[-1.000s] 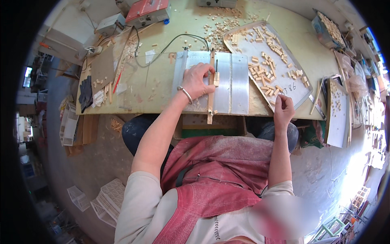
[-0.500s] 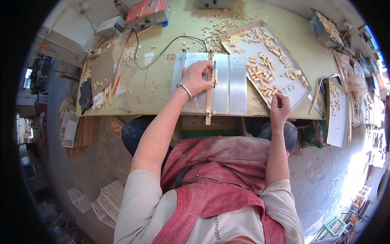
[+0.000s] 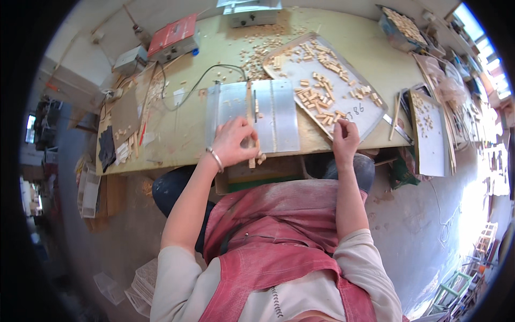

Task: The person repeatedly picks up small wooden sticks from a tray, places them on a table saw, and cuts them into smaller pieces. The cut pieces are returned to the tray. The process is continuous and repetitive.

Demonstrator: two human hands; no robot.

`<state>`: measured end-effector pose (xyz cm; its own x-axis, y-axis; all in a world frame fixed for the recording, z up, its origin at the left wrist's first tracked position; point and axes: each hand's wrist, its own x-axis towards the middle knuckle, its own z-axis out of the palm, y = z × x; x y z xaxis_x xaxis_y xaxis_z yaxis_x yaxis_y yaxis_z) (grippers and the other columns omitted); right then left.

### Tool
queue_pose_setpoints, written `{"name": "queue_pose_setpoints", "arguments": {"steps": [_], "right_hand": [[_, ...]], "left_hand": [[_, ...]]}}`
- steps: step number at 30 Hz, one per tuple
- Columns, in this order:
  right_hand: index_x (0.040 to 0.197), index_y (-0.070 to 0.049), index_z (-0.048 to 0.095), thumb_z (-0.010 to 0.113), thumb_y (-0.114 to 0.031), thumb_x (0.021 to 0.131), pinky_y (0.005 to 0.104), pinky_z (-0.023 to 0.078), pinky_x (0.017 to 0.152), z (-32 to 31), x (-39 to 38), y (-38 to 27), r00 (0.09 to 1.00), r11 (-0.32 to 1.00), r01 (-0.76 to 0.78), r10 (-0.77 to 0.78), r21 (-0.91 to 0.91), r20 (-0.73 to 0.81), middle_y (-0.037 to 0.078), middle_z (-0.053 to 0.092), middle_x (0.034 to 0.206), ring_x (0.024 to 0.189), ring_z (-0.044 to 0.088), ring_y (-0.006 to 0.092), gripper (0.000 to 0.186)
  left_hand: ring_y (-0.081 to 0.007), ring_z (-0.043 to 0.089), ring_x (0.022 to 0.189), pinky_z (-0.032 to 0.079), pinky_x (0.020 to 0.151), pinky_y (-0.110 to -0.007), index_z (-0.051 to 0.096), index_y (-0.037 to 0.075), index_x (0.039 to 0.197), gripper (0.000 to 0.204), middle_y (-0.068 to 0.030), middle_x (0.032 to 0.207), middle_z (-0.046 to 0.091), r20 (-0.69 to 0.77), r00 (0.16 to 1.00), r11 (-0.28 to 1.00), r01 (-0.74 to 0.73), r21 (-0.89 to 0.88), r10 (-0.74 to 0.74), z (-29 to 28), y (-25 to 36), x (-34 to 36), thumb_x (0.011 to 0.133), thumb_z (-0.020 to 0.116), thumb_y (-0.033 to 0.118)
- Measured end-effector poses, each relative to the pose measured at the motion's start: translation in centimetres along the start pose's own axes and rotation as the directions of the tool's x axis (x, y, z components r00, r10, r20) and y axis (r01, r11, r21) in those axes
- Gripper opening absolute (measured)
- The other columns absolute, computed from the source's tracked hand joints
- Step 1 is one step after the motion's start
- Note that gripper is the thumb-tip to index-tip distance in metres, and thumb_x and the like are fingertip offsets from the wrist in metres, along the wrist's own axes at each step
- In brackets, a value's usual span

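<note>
My left hand [image 3: 242, 138] is curled round the front end of a wooden guide strip [image 3: 249, 104] on the aluminium saw table [image 3: 281, 115]. Short wood pieces [image 3: 260, 158] show beside its fingers at the table's front edge. Behind it, a narrow slot [image 3: 255, 107] carries small pieces. My right hand [image 3: 344, 131] is pinched at the front left edge of a metal tray [image 3: 365, 131], beside loose wooden blocks [image 3: 321, 94]; what its fingertips hold, if anything, is too small to make out.
A cable [image 3: 204, 75] runs behind the saw. Red [image 3: 170, 36] and grey machines [image 3: 252, 15] stand at the back. A bin of blocks [image 3: 402, 27] is back right, a board [image 3: 428, 137] at right, dark gloves [image 3: 107, 147] at left.
My left hand has moved toward the front edge, down along the wooden strip. The whole view has shifted, showing more of the back. My right hand remains pinched at the tray.
</note>
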<state>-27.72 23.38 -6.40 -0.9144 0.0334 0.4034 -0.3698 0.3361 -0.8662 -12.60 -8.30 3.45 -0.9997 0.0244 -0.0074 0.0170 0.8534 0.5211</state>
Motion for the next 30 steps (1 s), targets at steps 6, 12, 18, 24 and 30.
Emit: {"name": "queue_pose_setpoints", "arguments": {"steps": [6,12,18,24,30], "right_hand": [[0.099,0.001,0.073,0.07,-0.002,0.096,0.0279,0.049,0.069,-0.6,0.1,0.0,0.999,0.999,-0.041,0.042,0.03,-0.029,0.006,0.064,0.087,0.076,0.059,0.013,0.005],[0.11,0.003,0.071,0.067,-0.006,0.1,0.0215,0.048,0.067,-3.9,1.8,0.3,0.899,0.877,-0.334,0.407,0.347,-0.163,0.001,0.065,0.084,0.073,0.058,0.0073,0.014],[0.116,0.004,0.069,0.069,-0.007,0.097,0.0229,0.049,0.066,-6.7,7.8,4.5,0.885,0.887,-0.383,0.432,0.258,-0.175,0.001,0.066,0.085,0.074,0.059,0.0075,0.022],[0.108,0.002,0.073,0.071,-0.009,0.089,0.035,0.054,0.079,-4.9,13.2,11.0,0.967,0.959,-0.228,0.204,-0.165,-0.154,0.012,0.07,0.091,0.085,0.067,0.0226,0.022],[0.103,-0.003,0.073,0.073,-0.012,0.09,0.0391,0.053,0.09,-1.6,16.4,11.4,0.981,0.891,-0.191,0.177,-0.412,-0.073,0.012,0.066,0.101,0.099,0.067,0.0269,0.017]], "left_hand": [[-0.0314,0.054,0.128,0.029,0.117,-0.05,0.078,0.018,0.088,0.012,-0.0077,0.127,0.062,0.062,0.989,0.989,-0.135,0.053,0.132,0.7,2.8,-2.8,0.079,0.079,0.026],[-0.0321,0.061,0.117,0.038,0.111,-0.05,0.074,0.01,0.104,0.024,-0.0098,0.12,0.067,-0.241,0.967,0.992,-0.1,-0.078,0.078,1.7,5.2,-5.3,0.08,0.077,0.009],[-0.029,0.07,0.091,0.056,0.083,-0.036,0.069,0.0,0.113,0.028,-0.0134,0.101,0.07,-0.354,0.935,0.966,-0.074,-0.246,-0.019,3.7,5.7,-8.1,0.087,0.067,-0.009],[-0.0251,0.07,0.086,0.056,0.077,-0.034,0.069,-0.001,0.113,0.026,-0.0135,0.096,0.069,-0.251,0.954,0.909,0.05,-0.413,-0.167,5.2,6.7,-9.8,0.089,0.065,-0.008],[-0.0277,0.069,0.086,0.057,0.076,-0.036,0.07,-0.002,0.113,0.024,-0.0148,0.094,0.07,-0.15,0.95,0.866,0.176,-0.468,-0.275,7.0,5.8,-10.6,0.089,0.066,-0.006]]}}
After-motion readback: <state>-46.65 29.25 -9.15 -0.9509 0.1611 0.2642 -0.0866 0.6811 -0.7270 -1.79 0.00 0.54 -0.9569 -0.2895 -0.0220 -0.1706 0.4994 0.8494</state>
